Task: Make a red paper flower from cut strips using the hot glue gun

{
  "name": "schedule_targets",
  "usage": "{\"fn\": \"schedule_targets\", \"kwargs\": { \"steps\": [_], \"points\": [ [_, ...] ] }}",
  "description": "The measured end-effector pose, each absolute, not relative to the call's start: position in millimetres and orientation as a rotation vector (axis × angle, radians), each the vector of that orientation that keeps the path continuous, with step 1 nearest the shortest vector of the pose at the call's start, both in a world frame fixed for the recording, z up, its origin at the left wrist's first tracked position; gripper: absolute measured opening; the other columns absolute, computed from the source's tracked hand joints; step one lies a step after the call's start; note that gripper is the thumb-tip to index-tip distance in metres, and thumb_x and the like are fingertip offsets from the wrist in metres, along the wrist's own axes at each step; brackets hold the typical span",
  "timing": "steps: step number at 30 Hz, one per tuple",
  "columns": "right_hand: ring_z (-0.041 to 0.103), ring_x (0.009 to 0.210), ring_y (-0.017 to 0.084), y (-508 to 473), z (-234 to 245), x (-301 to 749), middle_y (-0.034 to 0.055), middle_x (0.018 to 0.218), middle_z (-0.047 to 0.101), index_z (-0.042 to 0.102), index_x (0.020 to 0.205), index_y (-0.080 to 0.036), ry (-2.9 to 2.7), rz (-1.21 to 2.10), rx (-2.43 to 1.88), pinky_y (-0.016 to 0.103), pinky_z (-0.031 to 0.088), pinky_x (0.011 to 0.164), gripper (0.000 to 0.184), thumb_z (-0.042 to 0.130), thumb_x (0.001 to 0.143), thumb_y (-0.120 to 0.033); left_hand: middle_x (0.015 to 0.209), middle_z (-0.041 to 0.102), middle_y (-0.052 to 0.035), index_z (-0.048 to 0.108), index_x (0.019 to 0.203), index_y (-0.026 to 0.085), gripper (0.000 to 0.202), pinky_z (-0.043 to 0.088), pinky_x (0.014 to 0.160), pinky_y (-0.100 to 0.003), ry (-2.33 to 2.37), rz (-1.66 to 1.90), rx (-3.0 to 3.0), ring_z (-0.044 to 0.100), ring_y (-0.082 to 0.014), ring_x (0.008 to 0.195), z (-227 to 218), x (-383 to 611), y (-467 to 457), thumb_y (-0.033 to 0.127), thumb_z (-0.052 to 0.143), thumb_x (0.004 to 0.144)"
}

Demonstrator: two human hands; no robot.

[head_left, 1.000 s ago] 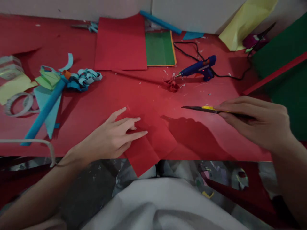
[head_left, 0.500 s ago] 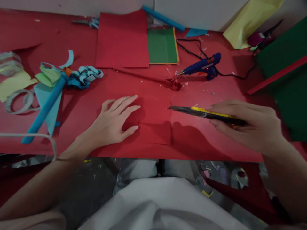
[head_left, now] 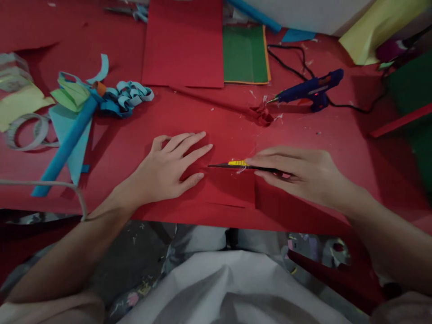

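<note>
My left hand (head_left: 167, 168) lies flat, fingers spread, pressing down the left part of a small red paper sheet (head_left: 229, 186) near the table's front edge. My right hand (head_left: 300, 173) is closed round a yellow and black utility knife (head_left: 238, 164). The knife lies low across the sheet, its blade tip pointing left, close to my left fingertips.
The red table (head_left: 303, 135) carries a blue glue gun (head_left: 308, 90) with its black cord at the back right, and a small red paper flower (head_left: 261, 114). Red (head_left: 184, 42) and green (head_left: 245, 54) sheets lie at the back. Blue paper rolls and strips (head_left: 84, 117) clutter the left.
The red sheet was turned square to the table edge and my left hand flattened on it. My right hand brought the knife leftward and down onto the sheet.
</note>
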State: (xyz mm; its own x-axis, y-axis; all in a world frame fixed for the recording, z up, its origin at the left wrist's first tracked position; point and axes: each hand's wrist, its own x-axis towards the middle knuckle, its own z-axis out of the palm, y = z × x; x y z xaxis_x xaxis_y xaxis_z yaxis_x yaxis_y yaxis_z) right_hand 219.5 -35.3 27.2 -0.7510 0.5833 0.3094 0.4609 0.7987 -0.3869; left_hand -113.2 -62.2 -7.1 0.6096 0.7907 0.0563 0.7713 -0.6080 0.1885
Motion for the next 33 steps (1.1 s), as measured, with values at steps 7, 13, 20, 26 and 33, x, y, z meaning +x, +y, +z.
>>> {"fn": "schedule_targets", "kwargs": {
  "steps": [7, 13, 20, 26, 33],
  "points": [
    [0.08, 0.107, 0.016, -35, 24, 225, 0.0011, 0.125, 0.08, 0.072, 0.137, -0.031, -2.599, 0.408, -0.808, 0.026, 0.065, 0.097, 0.037, 0.066, 0.103, -0.017, 0.177, 0.037, -0.0117, 0.041, 0.164, 0.026, 0.059, 0.035, 0.116, -0.057, 1.321, 0.18, 2.716, 0.042, -0.0342, 0.156, -6, -114, -63, 0.053, 0.04, 0.112],
    [0.08, 0.107, 0.016, -35, 23, 226, 0.0012, 0.124, 0.08, 0.072, 0.137, -0.03, -2.587, 0.401, -0.825, 0.025, 0.065, 0.098, 0.037, 0.066, 0.102, -0.017, 0.177, 0.037, -0.0114, 0.041, 0.165, 0.027, 0.059, 0.035, 0.117, -0.057, 1.323, 0.195, 2.715, 0.042, -0.0346, 0.156, -8, -114, -63, 0.052, 0.041, 0.112],
    [0.081, 0.106, 0.017, -36, 31, 228, 0.0002, 0.124, 0.081, 0.071, 0.137, -0.033, -2.621, 0.376, -0.771, 0.028, 0.067, 0.095, 0.037, 0.06, 0.105, -0.018, 0.178, 0.034, -0.0098, 0.038, 0.166, 0.03, 0.06, 0.033, 0.119, -0.061, 1.327, 0.149, 2.644, 0.041, -0.0381, 0.156, -3, -113, -63, 0.053, 0.044, 0.11],
    [0.081, 0.097, 0.018, -33, 42, 247, 0.003, 0.118, 0.081, 0.073, 0.127, -0.026, -2.673, 0.257, -0.703, 0.029, 0.067, 0.082, 0.027, 0.06, 0.105, -0.017, 0.177, 0.036, -0.0117, 0.042, 0.166, 0.03, 0.06, 0.034, 0.117, -0.063, 1.311, 0.21, 2.64, 0.042, -0.0401, 0.155, -6, -114, -62, 0.051, 0.046, 0.109],
    [0.082, 0.101, 0.019, -38, 45, 287, 0.0002, 0.121, 0.082, 0.073, 0.128, -0.031, -2.651, 0.196, -0.783, 0.031, 0.067, 0.09, 0.028, 0.069, 0.102, -0.022, 0.177, 0.036, -0.0123, 0.041, 0.167, 0.032, 0.062, 0.029, 0.121, -0.064, 1.314, 0.227, 2.596, 0.041, -0.0414, 0.155, -7, -114, -62, 0.049, 0.049, 0.109]
  ]
}}
